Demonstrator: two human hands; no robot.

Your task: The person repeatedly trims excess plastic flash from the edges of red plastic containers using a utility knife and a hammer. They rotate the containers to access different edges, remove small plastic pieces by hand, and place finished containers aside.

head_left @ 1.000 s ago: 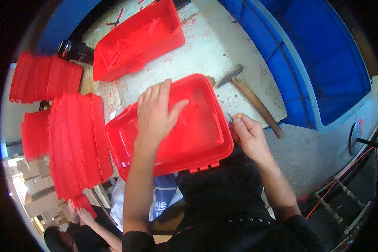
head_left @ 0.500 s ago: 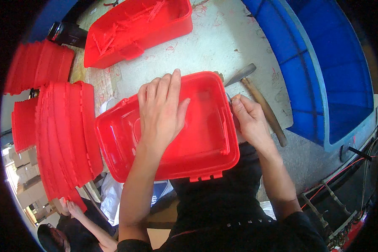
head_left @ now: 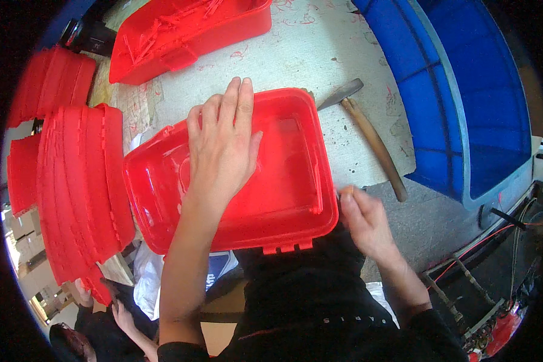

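In front of me a red plastic box (head_left: pixel 271 208), shallow and open at the top, lies on the near edge of the worktable. My left hand (head_left: pixel 220 142) rests over its inside with the fingers stretched out. Just off the box's right rim, my right hand (head_left: pixel 368 220) is closed in a pinch. Between thumb and finger shows a little orange bit, seemingly part of a small thin tool that the fingers mostly hide. To the right lies a hammer (head_left: pixel 371 136) with a wooden handle, its metal head near the box's far right corner.
Stacked red plastic parts (head_left: pixel 81 187) rise at the left. A red bin (head_left: pixel 193 45) holding thin red strips stands at the back. Blue crates (head_left: pixel 437 114) border the right side. At lower left, a co-worker's hand (head_left: pixel 123 317) is near a red piece.
My right hand has drawn down along the box's right side, toward me. My left hand stays over the box. The whole view has shifted slightly.
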